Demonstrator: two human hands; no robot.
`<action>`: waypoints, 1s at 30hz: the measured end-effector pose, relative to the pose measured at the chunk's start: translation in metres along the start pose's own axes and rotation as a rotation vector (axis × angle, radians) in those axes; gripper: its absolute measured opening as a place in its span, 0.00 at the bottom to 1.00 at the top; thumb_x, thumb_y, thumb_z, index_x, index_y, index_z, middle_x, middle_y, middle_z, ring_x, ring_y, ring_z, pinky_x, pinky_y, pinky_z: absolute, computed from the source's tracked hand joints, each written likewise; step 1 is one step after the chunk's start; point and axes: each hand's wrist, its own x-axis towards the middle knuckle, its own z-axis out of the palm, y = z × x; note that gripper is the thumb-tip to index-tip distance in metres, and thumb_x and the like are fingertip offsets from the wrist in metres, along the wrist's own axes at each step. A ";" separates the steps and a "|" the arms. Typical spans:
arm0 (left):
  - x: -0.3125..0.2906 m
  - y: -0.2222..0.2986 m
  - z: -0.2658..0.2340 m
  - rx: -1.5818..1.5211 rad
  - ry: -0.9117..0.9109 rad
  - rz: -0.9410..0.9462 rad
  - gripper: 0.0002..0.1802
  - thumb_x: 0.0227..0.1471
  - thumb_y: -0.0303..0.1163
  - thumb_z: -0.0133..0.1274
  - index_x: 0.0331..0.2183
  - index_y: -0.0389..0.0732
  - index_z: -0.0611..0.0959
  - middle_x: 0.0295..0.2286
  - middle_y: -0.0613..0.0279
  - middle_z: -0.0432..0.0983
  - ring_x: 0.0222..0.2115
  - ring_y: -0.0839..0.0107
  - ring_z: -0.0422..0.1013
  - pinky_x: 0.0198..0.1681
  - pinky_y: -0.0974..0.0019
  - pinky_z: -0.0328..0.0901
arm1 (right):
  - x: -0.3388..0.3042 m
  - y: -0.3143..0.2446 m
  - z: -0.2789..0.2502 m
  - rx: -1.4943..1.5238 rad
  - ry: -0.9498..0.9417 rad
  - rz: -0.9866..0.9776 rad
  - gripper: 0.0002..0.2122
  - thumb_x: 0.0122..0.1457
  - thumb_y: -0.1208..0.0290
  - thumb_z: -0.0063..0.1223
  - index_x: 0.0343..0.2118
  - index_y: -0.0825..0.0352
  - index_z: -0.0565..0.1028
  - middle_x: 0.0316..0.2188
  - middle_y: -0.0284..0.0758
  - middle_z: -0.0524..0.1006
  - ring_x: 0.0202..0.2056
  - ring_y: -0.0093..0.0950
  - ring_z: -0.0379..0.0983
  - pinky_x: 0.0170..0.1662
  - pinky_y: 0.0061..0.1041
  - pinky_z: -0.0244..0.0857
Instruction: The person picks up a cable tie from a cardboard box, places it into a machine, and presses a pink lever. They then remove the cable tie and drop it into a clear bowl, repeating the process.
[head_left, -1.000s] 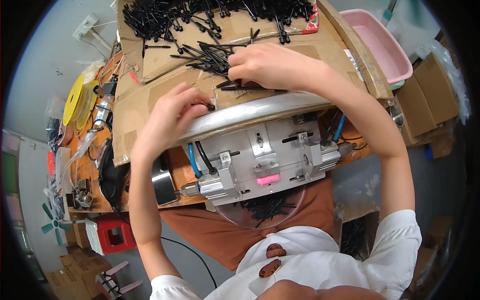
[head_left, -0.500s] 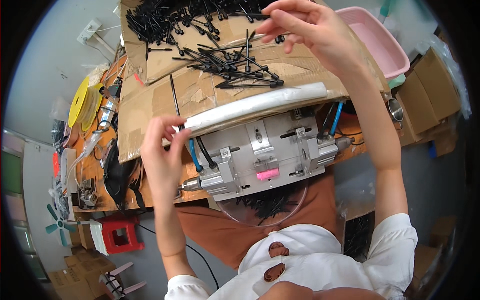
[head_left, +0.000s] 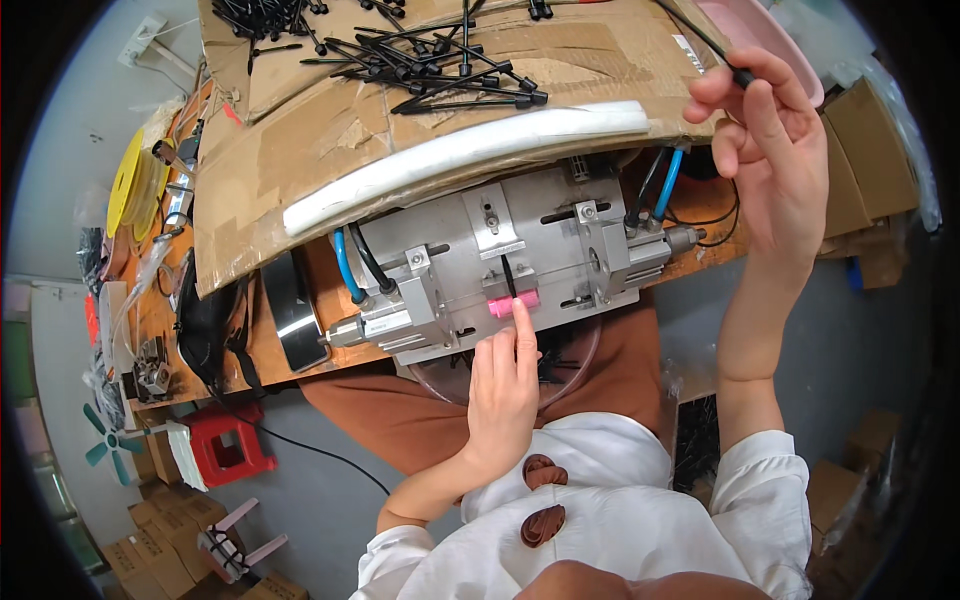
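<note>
Left hand (head_left: 503, 400) moved to metal fixture (head_left: 545, 238), perhaps touching slim black rod (head_left: 509, 277).

Jig (head_left: 545, 245) is silver-grey. Sitting on it: hot-pink block (head_left: 499, 307), black rod (head_left: 509, 274). Off its left end, blue hose (head_left: 348, 265) plus black hose (head_left: 371, 262); same blue-and-black pair (head_left: 669, 185) off its right. Past the jig: white pad (head_left: 460, 150), then tan cardboard (head_left: 290, 160) with paler torn patches, then all-black rod pile (head_left: 440, 68). My right hand (head_left: 772, 150), right of the jig, has another black one. Left of jig: orange-brown bench (head_left: 252, 345), yellow spool (head_left: 127, 180). Far right of jig: pale pink basin (head_left: 775, 30). Jig's near side: my rust-brown trousers (head_left: 390, 420), white shirt (head_left: 640, 520), streaky brown buttons (head_left: 543, 526). Near-left of jig: red stool (head_left: 258, 440), teal fan (head_left: 110, 440), grey floor (head_left: 325, 440).
</note>
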 end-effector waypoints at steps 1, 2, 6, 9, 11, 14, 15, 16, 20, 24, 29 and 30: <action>0.000 0.000 0.000 0.002 0.000 -0.004 0.39 0.41 0.17 0.58 0.56 0.30 0.64 0.33 0.55 0.67 0.34 0.59 0.64 0.38 0.60 0.62 | -0.002 0.000 0.000 0.003 -0.002 0.002 0.15 0.65 0.67 0.45 0.48 0.72 0.69 0.36 0.43 0.77 0.35 0.27 0.75 0.24 0.13 0.62; 0.001 0.002 0.000 0.011 -0.001 -0.003 0.39 0.41 0.17 0.57 0.57 0.30 0.64 0.33 0.55 0.67 0.35 0.59 0.63 0.38 0.60 0.62 | -0.006 -0.004 -0.001 -0.006 -0.009 -0.021 0.15 0.65 0.67 0.45 0.48 0.72 0.69 0.36 0.43 0.76 0.36 0.27 0.74 0.23 0.13 0.62; 0.005 0.005 -0.001 0.034 -0.003 0.004 0.38 0.42 0.18 0.57 0.57 0.31 0.64 0.33 0.55 0.67 0.35 0.59 0.63 0.38 0.60 0.62 | -0.013 -0.014 0.019 -0.011 0.055 -0.064 0.11 0.60 0.73 0.49 0.43 0.73 0.71 0.33 0.42 0.77 0.31 0.25 0.74 0.24 0.14 0.64; 0.003 0.003 -0.001 0.050 -0.001 -0.003 0.38 0.42 0.18 0.57 0.57 0.31 0.64 0.33 0.55 0.67 0.35 0.59 0.63 0.38 0.60 0.62 | -0.033 -0.017 0.034 -0.060 0.120 -0.058 0.11 0.55 0.81 0.52 0.42 0.74 0.71 0.31 0.41 0.78 0.27 0.22 0.74 0.24 0.14 0.65; 0.004 0.000 -0.003 0.083 -0.024 0.028 0.39 0.40 0.17 0.54 0.56 0.29 0.64 0.33 0.55 0.67 0.34 0.61 0.64 0.38 0.62 0.63 | -0.056 -0.015 0.049 -0.213 0.146 -0.024 0.14 0.52 0.87 0.51 0.44 0.73 0.71 0.31 0.41 0.78 0.27 0.20 0.73 0.23 0.11 0.64; 0.020 -0.008 -0.027 0.045 -0.049 0.097 0.38 0.39 0.17 0.53 0.56 0.29 0.64 0.33 0.55 0.66 0.33 0.61 0.64 0.38 0.63 0.64 | -0.105 0.007 0.061 -0.570 -0.114 -0.059 0.26 0.47 0.88 0.57 0.52 0.77 0.67 0.31 0.41 0.79 0.27 0.22 0.76 0.31 0.20 0.73; 0.036 -0.010 -0.044 -0.031 -0.041 0.150 0.38 0.40 0.17 0.54 0.56 0.31 0.65 0.33 0.54 0.66 0.33 0.60 0.64 0.38 0.62 0.63 | -0.119 0.017 0.069 -0.649 -0.135 -0.154 0.27 0.45 0.85 0.60 0.51 0.78 0.68 0.30 0.41 0.78 0.24 0.24 0.76 0.27 0.21 0.71; 0.058 -0.016 -0.058 -0.014 0.078 0.208 0.36 0.41 0.18 0.55 0.55 0.34 0.67 0.33 0.53 0.67 0.33 0.60 0.64 0.38 0.60 0.63 | -0.132 0.028 0.074 -0.702 -0.211 -0.201 0.29 0.42 0.83 0.63 0.51 0.79 0.68 0.27 0.39 0.78 0.21 0.25 0.73 0.23 0.23 0.67; 0.173 -0.051 -0.086 0.104 0.453 0.230 0.18 0.50 0.27 0.54 0.44 0.35 0.73 0.35 0.47 0.68 0.36 0.51 0.65 0.39 0.55 0.62 | -0.159 0.053 0.102 -0.829 -0.330 -0.108 0.30 0.44 0.80 0.61 0.54 0.76 0.66 0.16 0.32 0.70 0.16 0.23 0.66 0.20 0.24 0.61; 0.216 -0.062 -0.088 0.046 0.416 0.194 0.09 0.46 0.23 0.56 0.32 0.32 0.75 0.31 0.45 0.71 0.35 0.49 0.68 0.41 0.57 0.64 | -0.159 0.067 0.118 -0.867 -0.337 -0.102 0.29 0.45 0.78 0.63 0.54 0.73 0.68 0.14 0.31 0.67 0.14 0.24 0.64 0.18 0.24 0.58; 0.231 -0.105 -0.091 0.089 0.261 0.296 0.11 0.50 0.29 0.57 0.38 0.40 0.78 0.26 0.59 0.70 0.26 0.63 0.66 0.32 0.63 0.62 | -0.154 0.060 0.118 -0.863 -0.378 -0.033 0.30 0.46 0.77 0.61 0.55 0.72 0.66 0.15 0.30 0.68 0.17 0.23 0.67 0.19 0.24 0.60; 0.228 -0.105 -0.097 0.006 0.283 0.339 0.09 0.49 0.29 0.58 0.35 0.41 0.79 0.22 0.63 0.66 0.22 0.71 0.61 0.27 0.67 0.60 | -0.152 0.056 0.114 -0.874 -0.429 -0.001 0.30 0.47 0.77 0.60 0.56 0.72 0.64 0.18 0.31 0.69 0.19 0.22 0.69 0.20 0.24 0.63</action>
